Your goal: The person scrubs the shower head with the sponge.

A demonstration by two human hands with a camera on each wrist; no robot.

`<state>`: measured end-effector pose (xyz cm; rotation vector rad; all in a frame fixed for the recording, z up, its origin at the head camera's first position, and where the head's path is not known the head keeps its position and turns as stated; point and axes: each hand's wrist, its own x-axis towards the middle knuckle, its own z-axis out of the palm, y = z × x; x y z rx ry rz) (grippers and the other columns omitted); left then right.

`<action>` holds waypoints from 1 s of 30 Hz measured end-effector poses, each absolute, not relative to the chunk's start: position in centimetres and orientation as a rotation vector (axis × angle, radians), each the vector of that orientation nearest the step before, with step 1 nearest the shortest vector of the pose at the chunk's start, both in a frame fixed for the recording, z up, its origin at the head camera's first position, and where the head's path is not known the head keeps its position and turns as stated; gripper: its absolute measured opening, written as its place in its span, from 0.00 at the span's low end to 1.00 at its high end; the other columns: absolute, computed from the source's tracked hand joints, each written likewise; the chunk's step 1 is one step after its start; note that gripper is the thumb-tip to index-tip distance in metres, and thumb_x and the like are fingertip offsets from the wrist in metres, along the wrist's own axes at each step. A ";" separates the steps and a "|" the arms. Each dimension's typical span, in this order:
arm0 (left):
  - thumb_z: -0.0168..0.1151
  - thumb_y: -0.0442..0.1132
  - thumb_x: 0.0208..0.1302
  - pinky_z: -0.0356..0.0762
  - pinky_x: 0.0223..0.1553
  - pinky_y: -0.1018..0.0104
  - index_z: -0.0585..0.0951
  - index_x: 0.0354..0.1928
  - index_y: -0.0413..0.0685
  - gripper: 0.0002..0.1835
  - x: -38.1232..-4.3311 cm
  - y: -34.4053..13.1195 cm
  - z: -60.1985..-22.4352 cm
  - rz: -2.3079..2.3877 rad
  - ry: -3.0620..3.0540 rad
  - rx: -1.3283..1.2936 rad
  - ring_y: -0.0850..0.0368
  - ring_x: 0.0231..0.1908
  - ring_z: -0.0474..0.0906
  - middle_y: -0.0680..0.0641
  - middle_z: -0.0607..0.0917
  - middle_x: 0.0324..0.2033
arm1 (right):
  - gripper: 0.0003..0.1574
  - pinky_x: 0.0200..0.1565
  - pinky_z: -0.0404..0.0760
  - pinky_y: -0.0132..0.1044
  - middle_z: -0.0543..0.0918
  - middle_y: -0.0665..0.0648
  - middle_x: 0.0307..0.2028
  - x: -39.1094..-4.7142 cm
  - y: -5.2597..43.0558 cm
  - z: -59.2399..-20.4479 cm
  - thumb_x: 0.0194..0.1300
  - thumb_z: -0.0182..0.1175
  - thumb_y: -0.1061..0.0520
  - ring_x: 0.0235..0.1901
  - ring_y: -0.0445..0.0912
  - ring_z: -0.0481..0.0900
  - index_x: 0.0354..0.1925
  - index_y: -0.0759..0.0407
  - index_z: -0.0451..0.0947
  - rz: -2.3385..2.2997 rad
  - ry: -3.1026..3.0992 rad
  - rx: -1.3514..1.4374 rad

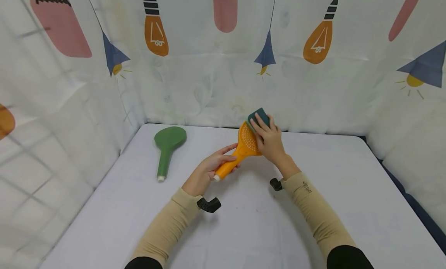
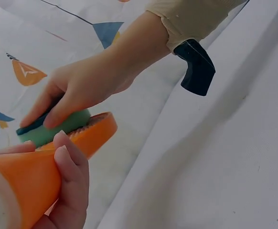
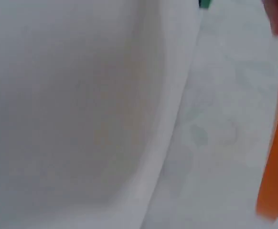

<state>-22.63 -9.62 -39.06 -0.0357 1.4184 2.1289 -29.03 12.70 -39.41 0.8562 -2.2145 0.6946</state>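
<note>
An orange shower head (image 1: 248, 134) with a white handle end is held up above the table, its holed face turned up. My left hand (image 1: 213, 166) grips it by the handle. In my right hand (image 1: 272, 142) is a sponge (image 1: 260, 113), dark teal on one side and lighter green on the other. From the left wrist view, the green side of the sponge (image 2: 65, 128) lies against the holed face of the shower head (image 2: 100, 136). Only a blurred orange edge of the shower head (image 3: 275, 157) shows in the right wrist view; the right fingers are mostly out of it.
A green shower head (image 1: 170, 139) lies on the white table (image 1: 306, 230) at the back left, its handle pointing toward me. Pale curtains (image 1: 209, 87) printed with lamps and bulbs stand along the back and sides. A black wrist camera (image 1: 209, 204) juts from the left sleeve.
</note>
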 end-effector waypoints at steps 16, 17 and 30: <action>0.47 0.44 0.83 0.82 0.30 0.74 0.58 0.80 0.57 0.28 -23.1 -9.6 -39.0 2.284 1.332 -0.152 0.59 0.30 0.80 0.41 0.72 0.55 | 0.27 0.50 0.65 0.74 0.69 0.67 0.70 -28.8 15.4 -40.3 0.72 0.59 0.68 0.68 0.74 0.61 0.67 0.67 0.74 0.889 -2.165 0.768; 0.47 0.45 0.83 0.82 0.31 0.74 0.58 0.80 0.56 0.28 -23.1 -9.5 -39.1 2.297 1.333 -0.157 0.60 0.30 0.80 0.42 0.73 0.54 | 0.27 0.50 0.66 0.74 0.70 0.68 0.69 -28.7 15.4 -40.3 0.71 0.60 0.68 0.68 0.75 0.61 0.67 0.67 0.74 0.885 -2.155 0.782; 0.41 0.34 0.83 0.71 0.65 0.51 0.54 0.81 0.48 0.29 -23.4 -9.3 -39.9 2.462 1.273 -0.106 0.51 0.51 0.78 0.41 0.66 0.69 | 0.27 0.54 0.64 0.78 0.70 0.70 0.68 -27.7 14.9 -40.3 0.69 0.61 0.70 0.69 0.76 0.59 0.66 0.69 0.75 0.859 -2.121 0.901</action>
